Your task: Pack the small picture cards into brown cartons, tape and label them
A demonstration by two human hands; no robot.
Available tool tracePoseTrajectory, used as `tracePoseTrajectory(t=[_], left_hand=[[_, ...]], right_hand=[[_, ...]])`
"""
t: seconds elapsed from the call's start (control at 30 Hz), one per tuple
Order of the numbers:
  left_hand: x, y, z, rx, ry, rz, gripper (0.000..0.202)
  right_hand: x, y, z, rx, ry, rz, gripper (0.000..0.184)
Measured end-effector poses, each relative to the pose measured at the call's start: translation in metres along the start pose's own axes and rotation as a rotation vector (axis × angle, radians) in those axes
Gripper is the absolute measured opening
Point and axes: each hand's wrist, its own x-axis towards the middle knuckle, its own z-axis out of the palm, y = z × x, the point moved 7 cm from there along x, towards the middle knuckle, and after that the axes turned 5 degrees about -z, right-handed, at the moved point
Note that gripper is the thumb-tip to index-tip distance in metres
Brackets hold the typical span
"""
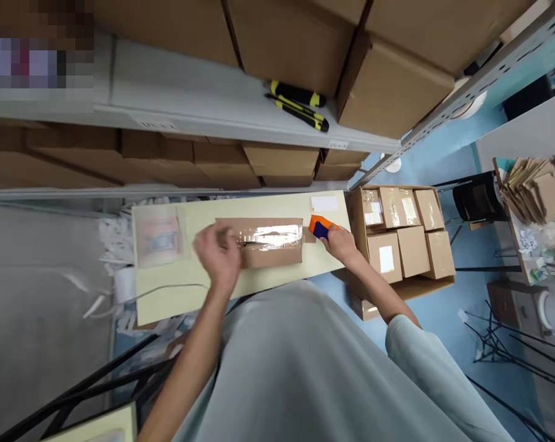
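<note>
No wording can be read for certain. Two labels on the shelf edge, one at upper left [156, 125] and one at upper centre [339, 145], carry dark characters too small to make out. White labels on the small cardboard boxes [414, 252] right of centre, one plainest at the front left [387, 259], are likewise illegible.

Orange and navy on tool [321, 228] in right hand [342, 245]; brown on box [271, 258] by left hand [219, 256]; cream-yellow on table [164, 301] beneath both.

Bright, glare on tape [277, 234], stretched edges
</note>
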Motion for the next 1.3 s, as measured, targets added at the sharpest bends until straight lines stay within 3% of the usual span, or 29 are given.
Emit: tracePoseTrajectory(t=[0.17, 0.23, 0.3, 0.43, 0.57, 0.67, 0.8, 0.93, 1.03, 1.1, 1.2, 1.3], left_hand=[[0.0, 0.133, 0.01, -0.219, -0.132, 0.496, 0.033], [0.011, 0.168, 0.004, -0.262, -0.105, 0.601, 0.037], [0.032, 0.186, -0.007, -0.281, -0.036, 0.634, 0.042], [0.09, 0.193, -0.029, -0.287, 0.076, 0.599, 0.051], [0.136, 0.185, -0.038, -0.258, 0.028, 0.56, 0.056], [0.144, 0.173, -0.041, -0.243, 0.015, 0.549, 0.057], [0.133, 0.143, -0.048, -0.246, 0.026, 0.495, 0.053], [0.121, 0.095, -0.058, -0.241, -0.025, 0.38, 0.05], [0.106, 0.036, -0.066, -0.231, -0.039, 0.248, 0.051], [0.09, -0.011, -0.067, -0.2, -0.046, 0.1, 0.054], [0.054, -0.07, -0.059, -0.12, -0.106, -0.147, 0.058], [0.018, -0.09, -0.038, -0.055, -0.228, -0.265, 0.06]], right_hand=[[0.009, -0.042, -0.099, 0.06, 0.246, -0.063, 0.052], [0.018, -0.069, -0.139, 0.068, 0.335, -0.135, 0.053], [0.03, -0.099, -0.176, 0.069, 0.412, -0.238, 0.052], [0.064, -0.162, -0.233, 0.033, 0.456, -0.468, 0.046], [0.104, -0.212, -0.265, -0.119, 0.444, -0.522, 0.043], [0.127, -0.232, -0.272, -0.182, 0.418, -0.483, 0.041], [0.144, -0.242, -0.272, -0.178, 0.426, -0.44, 0.04], [0.138, -0.232, -0.262, -0.112, 0.543, -0.421, 0.053], [0.11, -0.202, -0.226, 0.033, 0.735, -0.412, 0.062], [0.084, -0.173, -0.173, 0.135, 0.767, -0.353, 0.065], [0.04, -0.134, -0.065, 0.281, 0.658, -0.2, 0.067], [0.007, -0.115, 0.035, 0.42, 0.482, -0.02, 0.072]])
